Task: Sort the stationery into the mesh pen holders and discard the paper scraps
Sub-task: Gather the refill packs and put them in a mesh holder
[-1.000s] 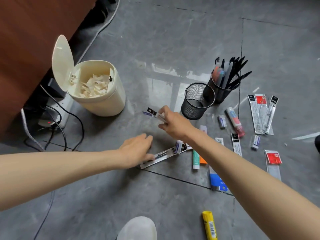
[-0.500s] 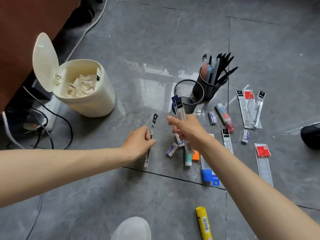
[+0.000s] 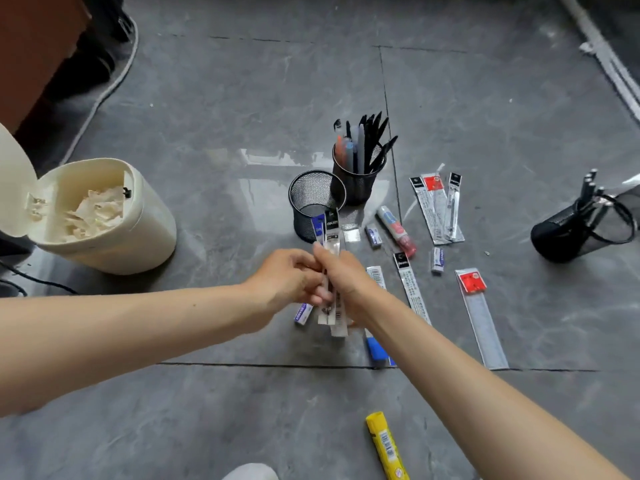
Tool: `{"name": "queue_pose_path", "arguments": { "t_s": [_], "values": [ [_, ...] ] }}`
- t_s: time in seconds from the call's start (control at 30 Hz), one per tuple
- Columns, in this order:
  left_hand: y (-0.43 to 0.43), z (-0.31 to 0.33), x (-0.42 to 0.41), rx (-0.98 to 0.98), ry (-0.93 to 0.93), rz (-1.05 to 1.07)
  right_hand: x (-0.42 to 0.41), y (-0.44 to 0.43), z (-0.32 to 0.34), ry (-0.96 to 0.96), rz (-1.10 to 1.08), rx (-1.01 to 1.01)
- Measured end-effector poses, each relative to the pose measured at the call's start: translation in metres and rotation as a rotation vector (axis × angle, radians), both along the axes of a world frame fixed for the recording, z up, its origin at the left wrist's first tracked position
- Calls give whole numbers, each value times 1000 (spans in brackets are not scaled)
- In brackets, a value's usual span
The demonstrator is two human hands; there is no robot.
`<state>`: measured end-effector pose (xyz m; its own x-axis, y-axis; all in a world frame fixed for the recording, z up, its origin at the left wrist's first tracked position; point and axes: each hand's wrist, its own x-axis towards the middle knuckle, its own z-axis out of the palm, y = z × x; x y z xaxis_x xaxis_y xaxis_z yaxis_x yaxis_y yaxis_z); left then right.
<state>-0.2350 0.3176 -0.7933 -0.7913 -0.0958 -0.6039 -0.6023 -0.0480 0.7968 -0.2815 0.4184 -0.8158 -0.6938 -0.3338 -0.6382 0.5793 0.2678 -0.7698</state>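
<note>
**A:** Is any writing legible?

**B:** A white brand mark, read as "deli", is seen on the black header of the refill packets (image 3: 332,233) held up above the tiles. A similar mark is carried on the black header of a flat packet (image 3: 410,285) lying on the floor. The finer print cannot be read, nor can the barcode label on the yellow glue stick (image 3: 386,445).

**A:** How are the hands posed?

**B:** Both forearms are stretched forward, and the left hand (image 3: 289,277) and right hand (image 3: 349,282) meet at mid-frame. The packets are held upright between them. The right fingers are curled round the middle, and the left fingertips are pinched on the lower part. The packet tops are seen in front of the empty mesh pen holder (image 3: 317,199). Contact cannot be told.

**A:** Where are the other task items?

**B:** A second mesh holder (image 3: 358,185), packed with pens, stands just behind the empty one. Paper scraps (image 3: 91,213) are seen inside the open cream bin (image 3: 149,230) at the left. A third mesh holder (image 3: 568,237) is tipped on its side, well apart at the right.
</note>
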Motion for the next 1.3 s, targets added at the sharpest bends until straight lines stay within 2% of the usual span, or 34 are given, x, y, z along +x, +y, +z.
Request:
{"name": "queue_pose_path", "arguments": {
  "t_s": [0.17, 0.33, 0.5, 0.7, 0.87, 0.93, 1.0, 1.13, 1.3],
  "values": [
    [22, 1, -29, -202, -75, -316, -9, 48, -4, -10, -10, 0],
    [73, -2, -90, -498, -1, -720, -40, 112, -7, 31, -298, 149],
    [130, -9, -171, -737, 64, -811, -76, 159, -30, 49, -490, 359],
    [160, -41, -229, -934, -13, -668, -114, 185, -49, 175, -453, 596],
    [170, -93, -243, -1021, -253, -354, -145, 184, -51, 272, -341, 744],
    [172, -94, -240, -1036, -279, -252, -154, 179, -51, 327, -299, 771],
    [174, -96, -244, -1032, -278, -225, -160, 172, -53, 353, -246, 810],
    [176, -91, -253, -939, -308, -236, -169, 165, -59, 288, -193, 866],
    [165, -90, -249, -825, -170, -123, -172, 175, -67, 175, -298, 777]
  ]
}}
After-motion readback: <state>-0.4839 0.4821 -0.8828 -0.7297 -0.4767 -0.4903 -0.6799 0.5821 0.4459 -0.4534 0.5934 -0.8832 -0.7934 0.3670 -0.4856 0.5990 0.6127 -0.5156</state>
